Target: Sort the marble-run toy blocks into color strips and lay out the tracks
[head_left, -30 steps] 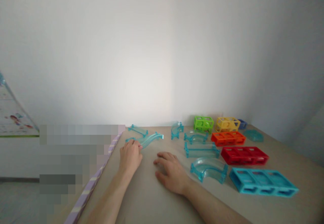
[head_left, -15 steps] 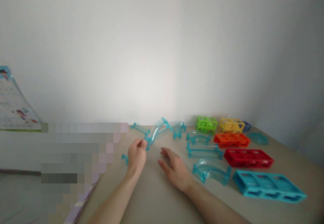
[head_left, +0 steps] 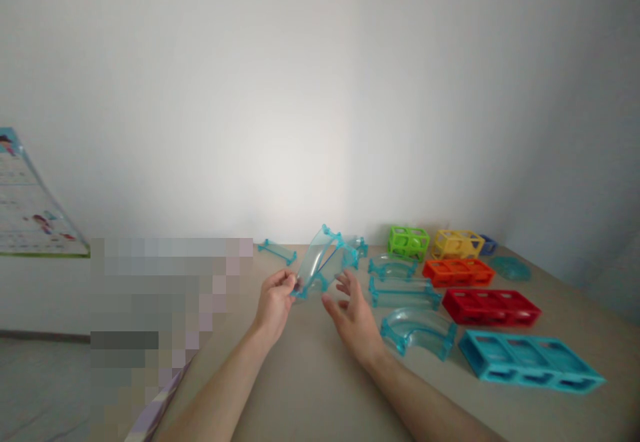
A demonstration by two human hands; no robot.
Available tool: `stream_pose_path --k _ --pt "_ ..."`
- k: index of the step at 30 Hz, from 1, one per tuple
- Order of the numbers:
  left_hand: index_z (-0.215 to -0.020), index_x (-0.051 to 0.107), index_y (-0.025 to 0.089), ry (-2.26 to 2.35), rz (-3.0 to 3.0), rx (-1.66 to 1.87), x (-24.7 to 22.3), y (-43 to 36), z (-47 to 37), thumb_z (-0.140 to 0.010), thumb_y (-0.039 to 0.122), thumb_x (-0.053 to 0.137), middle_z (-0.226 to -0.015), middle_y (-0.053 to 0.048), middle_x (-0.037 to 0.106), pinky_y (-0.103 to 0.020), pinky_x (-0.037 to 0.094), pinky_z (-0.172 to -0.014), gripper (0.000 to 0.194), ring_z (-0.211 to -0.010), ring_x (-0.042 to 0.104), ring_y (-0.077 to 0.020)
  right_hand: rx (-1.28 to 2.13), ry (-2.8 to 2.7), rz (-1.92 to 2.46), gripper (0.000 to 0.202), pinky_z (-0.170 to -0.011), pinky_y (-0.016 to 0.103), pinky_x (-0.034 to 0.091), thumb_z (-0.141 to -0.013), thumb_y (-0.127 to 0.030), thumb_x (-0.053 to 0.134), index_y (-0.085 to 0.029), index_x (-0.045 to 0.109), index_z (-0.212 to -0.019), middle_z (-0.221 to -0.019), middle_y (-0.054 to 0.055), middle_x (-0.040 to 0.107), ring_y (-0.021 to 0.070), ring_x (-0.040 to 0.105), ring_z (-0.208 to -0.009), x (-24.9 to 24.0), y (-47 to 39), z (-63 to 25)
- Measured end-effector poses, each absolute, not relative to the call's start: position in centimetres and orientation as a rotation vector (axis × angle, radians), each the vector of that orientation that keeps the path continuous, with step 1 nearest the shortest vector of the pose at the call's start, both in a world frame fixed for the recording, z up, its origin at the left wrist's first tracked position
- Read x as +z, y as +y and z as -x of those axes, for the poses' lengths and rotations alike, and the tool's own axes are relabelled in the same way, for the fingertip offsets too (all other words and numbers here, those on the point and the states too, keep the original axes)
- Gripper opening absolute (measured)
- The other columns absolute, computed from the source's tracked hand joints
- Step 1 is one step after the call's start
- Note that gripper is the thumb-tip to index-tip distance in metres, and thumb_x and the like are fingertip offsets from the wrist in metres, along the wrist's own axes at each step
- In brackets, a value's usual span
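My left hand pinches the near lower end of a see-through blue sloped track piece, which rises away to the right. My right hand is just right of the piece, fingers apart and curled toward it; whether its fingertips touch the plastic I cannot tell. Behind the held piece, a short see-through track piece is partly covered. A straight track piece lies farther back on the left.
Right of my hands lie more clear blue track pieces: a straight one and curved ones. Beyond are frame blocks in turquoise, red, orange, yellow and green. A wall stands behind the table.
My left hand has shifted right and turned the held track piece. My right hand has moved up and right, closer to it. A small blue end left of my left wrist no longer shows.
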State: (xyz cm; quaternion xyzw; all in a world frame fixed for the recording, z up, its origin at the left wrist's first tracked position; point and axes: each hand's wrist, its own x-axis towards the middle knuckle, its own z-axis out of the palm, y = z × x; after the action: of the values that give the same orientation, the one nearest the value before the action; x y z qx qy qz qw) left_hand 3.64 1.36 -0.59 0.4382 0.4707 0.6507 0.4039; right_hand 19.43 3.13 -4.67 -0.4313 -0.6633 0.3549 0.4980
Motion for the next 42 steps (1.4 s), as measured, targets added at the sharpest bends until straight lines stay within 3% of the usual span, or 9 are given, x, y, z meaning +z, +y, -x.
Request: stream_pose_path --k 10,14,20,24,26,29,32,37,42 --pt "-0.060 0.053 0.018 1.175 -1.414 1.373 -0.8 1.1 -3.3 -0.074 0.045 0.060 -0.059 0.001 0.050 -0.026 0.040 -0.055 0.032 -0.058 0.048 -0.0141 0.931 -1.542 0.956 0.035 -0.076 0.035 0.054 -0.089 -0.047 0.051 -0.017 0.054 -0.109 -0.102 0.011 0.068 0.0220 0.066 -0.090 -4.1 2.9 -19.6" --pt "-0.059 0.055 0.018 1.260 -1.530 1.301 -0.9 0.9 -3.6 -0.075 0.042 0.063 -0.055 0.001 0.049 -0.025 0.035 -0.055 0.030 -0.056 0.046 -0.0139 0.876 -1.632 0.966 0.020 -0.075 0.034 0.052 -0.090 -0.036 0.046 -0.020 0.058 -0.092 -0.081 0.004 0.067 0.0205 0.063 -0.078 -3.2 2.4 -19.8" --pt "-0.080 0.058 0.019 1.245 -1.884 1.374 -1.1 -0.1 -4.7 -0.093 0.050 0.038 -0.076 -0.003 0.055 -0.027 0.040 -0.069 0.039 -0.074 0.052 -0.0167 0.861 -1.606 0.906 0.018 -0.079 0.034 0.051 -0.088 -0.031 0.043 -0.021 0.058 -0.084 -0.083 0.004 0.066 0.0204 0.060 -0.080 -3.2 2.3 -19.9" --pt "-0.098 0.059 0.017 1.028 -2.151 1.363 -0.6 -0.7 -4.9 -0.071 0.069 0.060 -0.092 -0.007 0.055 -0.031 0.043 -0.078 0.058 -0.084 0.051 -0.0203 0.911 -1.597 0.963 0.023 -0.076 0.033 0.050 -0.087 -0.034 0.042 -0.020 0.060 -0.083 -0.085 0.005 0.066 0.0208 0.060 -0.080 -3.0 2.3 -20.0" --pt "-0.096 0.058 0.018 1.047 -2.226 1.344 -0.4 -0.9 -5.0 -0.071 0.059 0.068 -0.089 -0.005 0.055 -0.030 0.042 -0.077 0.049 -0.083 0.051 -0.0194 0.931 -1.587 0.948 0.023 -0.078 0.033 0.050 -0.085 -0.033 0.043 -0.021 0.062 -0.086 -0.090 0.006 0.067 0.0213 0.061 -0.084 -2.6 2.1 -20.0" --pt "-0.081 0.055 0.019 1.187 -2.235 1.365 -0.4 -1.0 -5.0 -0.086 0.034 0.058 -0.078 -0.002 0.054 -0.027 0.040 -0.072 0.016 -0.077 0.051 -0.0164 1.022 -1.549 1.016 0.025 -0.070 0.032 0.050 -0.084 -0.033 0.043 -0.021 0.064 -0.089 -0.080 0.004 0.067 0.0202 0.062 -0.072 -2.3 1.9 -19.9" --pt "-0.068 0.048 0.020 1.374 -2.100 1.494 -0.6 -0.6 -4.5 -0.087 0.032 0.054 -0.068 0.001 0.048 -0.025 0.037 -0.065 0.024 -0.068 0.048 -0.0144 1.143 -1.514 1.129 0.029 -0.056 0.030 0.047 -0.087 -0.039 0.042 -0.019 0.064 -0.088 -0.064 0.001 0.061 0.0174 0.057 -0.055 -2.7 1.9 -19.8" --pt "-0.063 0.038 0.022 1.716 -1.682 1.612 -1.3 0.8 -3.4 -0.088 0.044 0.048 -0.058 0.004 0.041 -0.023 0.031 -0.054 0.035 -0.056 0.042 -0.0128 1.208 -1.490 1.084 0.033 -0.053 0.027 0.045 -0.088 -0.044 0.043 -0.018 0.063 -0.093 -0.065 0.000 0.059 0.0156 0.056 -0.054 -3.7 2.4 -19.5" --pt "-0.062 0.044 0.021 1.984 -1.745 1.429 -1.8 1.9 -2.8 -0.085 0.036 0.052 -0.069 0.000 0.050 -0.026 0.036 -0.065 0.028 -0.068 0.050 -0.0156 1.197 -1.484 1.061 0.031 -0.051 0.026 0.042 -0.088 -0.042 0.043 -0.017 0.063 -0.089 -0.066 0.000 0.057 0.0151 0.054 -0.055 -4.1 2.6 -19.4"
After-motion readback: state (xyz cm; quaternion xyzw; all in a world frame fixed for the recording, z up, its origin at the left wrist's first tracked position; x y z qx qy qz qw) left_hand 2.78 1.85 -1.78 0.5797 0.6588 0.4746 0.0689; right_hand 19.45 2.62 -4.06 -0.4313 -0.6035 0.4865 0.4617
